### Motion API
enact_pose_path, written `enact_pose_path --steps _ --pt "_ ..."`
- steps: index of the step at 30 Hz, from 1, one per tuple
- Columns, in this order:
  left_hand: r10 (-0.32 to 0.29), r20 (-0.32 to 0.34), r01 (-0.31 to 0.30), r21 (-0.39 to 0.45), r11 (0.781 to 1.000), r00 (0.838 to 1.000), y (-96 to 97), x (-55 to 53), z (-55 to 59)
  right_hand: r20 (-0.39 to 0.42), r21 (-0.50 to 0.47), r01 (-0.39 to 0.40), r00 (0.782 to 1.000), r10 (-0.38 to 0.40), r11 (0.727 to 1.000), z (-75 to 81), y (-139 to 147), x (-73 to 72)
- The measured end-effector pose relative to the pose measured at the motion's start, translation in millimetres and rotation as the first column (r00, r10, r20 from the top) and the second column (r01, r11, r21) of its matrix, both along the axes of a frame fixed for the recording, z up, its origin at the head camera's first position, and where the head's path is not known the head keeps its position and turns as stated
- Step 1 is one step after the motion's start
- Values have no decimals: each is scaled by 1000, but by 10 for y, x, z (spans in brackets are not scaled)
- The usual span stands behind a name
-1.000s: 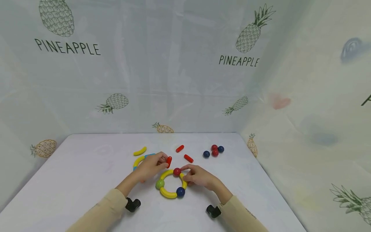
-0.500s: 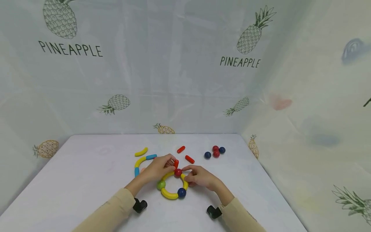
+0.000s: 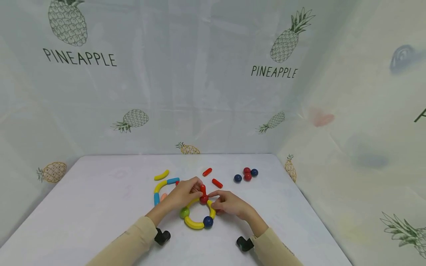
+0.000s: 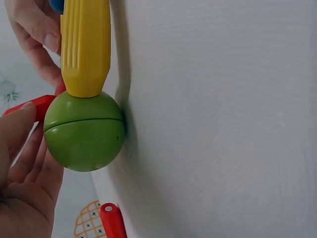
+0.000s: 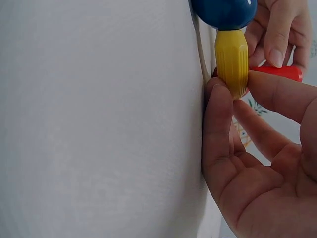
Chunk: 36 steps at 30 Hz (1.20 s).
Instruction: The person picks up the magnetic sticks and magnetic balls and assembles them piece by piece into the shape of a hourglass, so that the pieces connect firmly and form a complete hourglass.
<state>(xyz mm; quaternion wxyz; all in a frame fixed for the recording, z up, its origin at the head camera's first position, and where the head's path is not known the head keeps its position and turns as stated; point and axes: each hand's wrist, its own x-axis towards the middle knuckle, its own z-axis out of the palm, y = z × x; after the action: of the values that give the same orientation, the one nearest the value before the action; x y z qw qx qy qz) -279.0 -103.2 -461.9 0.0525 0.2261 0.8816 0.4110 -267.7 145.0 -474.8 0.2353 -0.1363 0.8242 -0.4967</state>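
On the table lies a ring of curved yellow magnetic sticks (image 3: pixel 194 224) joined by a green ball (image 3: pixel 184 212), a dark blue ball (image 3: pixel 208 221) and a red ball (image 3: pixel 204 200). My left hand (image 3: pixel 183 193) pinches a straight red stick (image 3: pixel 203 190), which stands up with its lower end at the red ball. On the ring's right side, my right hand (image 3: pixel 233 204) holds a curved yellow stick (image 5: pixel 232 62) between thumb and fingers, its index finger reaching toward the red ball. The green ball (image 4: pixel 84 131) fills much of the left wrist view.
Left of the ring, a partial chain of blue sticks (image 3: pixel 156 199) and a yellow stick lies partly behind my left hand. Farther back are a loose yellow stick (image 3: pixel 161 175), two red sticks (image 3: pixel 217 183) and a cluster of red balls (image 3: pixel 247 177) and blue balls (image 3: pixel 237 178).
My left hand has moved right and slightly toward me, bringing the red stick from beside the ring to the top of the red ball. My right hand has stayed at the ring.
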Motion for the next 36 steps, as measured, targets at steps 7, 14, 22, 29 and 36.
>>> enact_pose_path --steps 7,14,22,29,36 --pt "-15 -14 15 7 1000 1000 15 2 -19 -7 -13 -14 1000 14 1000 1 -2 2" --pt "6 -4 -5 47 999 1000 20 -7 -41 -91 28 -19 996 21 999 21 -18 -9" --pt "33 9 -34 72 997 999 27 -21 -47 -260 29 23 965 -14 999 30 -49 -48" --pt "67 2 -67 60 996 998 68 -14 -29 -391 -73 65 916 -89 995 54 -80 -86" --pt "62 -6 -62 43 997 998 44 -10 -30 -433 -79 59 897 -87 995 83 -129 -100"
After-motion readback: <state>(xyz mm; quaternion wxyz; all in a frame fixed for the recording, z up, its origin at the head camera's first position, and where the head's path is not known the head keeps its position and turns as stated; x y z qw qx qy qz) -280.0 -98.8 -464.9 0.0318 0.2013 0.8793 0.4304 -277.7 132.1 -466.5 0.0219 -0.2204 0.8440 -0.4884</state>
